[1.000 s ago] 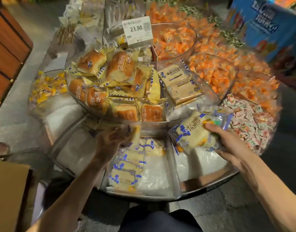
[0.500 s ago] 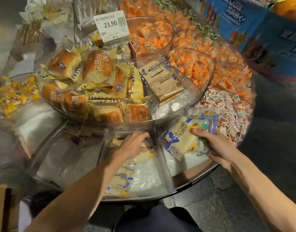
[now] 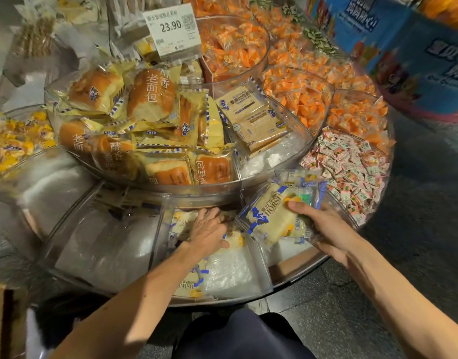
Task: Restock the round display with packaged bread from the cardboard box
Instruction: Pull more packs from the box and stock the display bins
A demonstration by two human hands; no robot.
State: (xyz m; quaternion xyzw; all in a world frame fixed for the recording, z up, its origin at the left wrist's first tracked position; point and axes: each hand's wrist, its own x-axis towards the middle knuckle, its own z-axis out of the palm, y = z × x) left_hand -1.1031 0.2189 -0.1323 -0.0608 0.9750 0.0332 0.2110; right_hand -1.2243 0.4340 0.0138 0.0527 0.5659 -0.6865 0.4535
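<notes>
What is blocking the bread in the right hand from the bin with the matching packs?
The left hand rests on the matching packs there, and a clear divider stands between them and the held bread pack.

The bread packet (image 3: 277, 216) shows a pale cream loaf under clear film with blue lettering and yellow and green patches. The brown loaves (image 3: 150, 94) wear yellow wrappers edged in blue-and-white stripes, with white characters. Sweets (image 3: 298, 92) are orange; others (image 3: 352, 167) pink, white and green. The price tag (image 3: 171, 27) is white with black digits.
</notes>
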